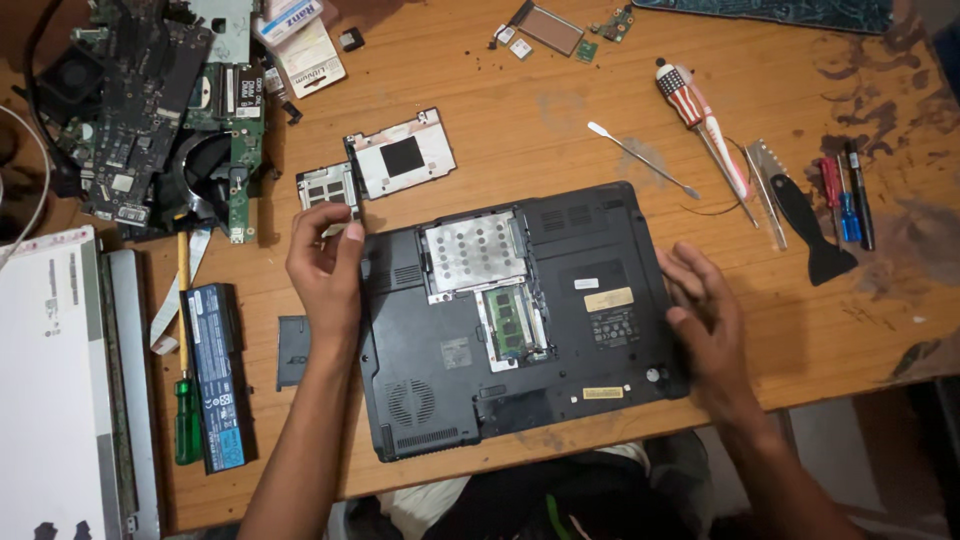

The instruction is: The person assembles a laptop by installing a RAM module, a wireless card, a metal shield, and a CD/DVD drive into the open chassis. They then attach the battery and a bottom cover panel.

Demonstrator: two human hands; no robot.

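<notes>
A black laptop [560,330] lies upside down on the wooden table, with its bottom covers off. A silver drive bay plate [475,250] and a green memory module [512,322] are exposed. My left hand [325,265] rests against the laptop's left edge, fingers curled, holding nothing that I can make out. My right hand [705,320] lies on the laptop's right edge with its fingers spread. Two removed cover plates [400,155] lie just beyond my left hand.
A pile of circuit boards and a fan [160,110] sits far left. A battery [220,375], a green screwdriver [187,400] and a white panel [50,390] lie at left. A metal spudger [640,160], a striped screwdriver [695,110], a black scraper [810,225] and small screwdrivers [845,200] lie at right.
</notes>
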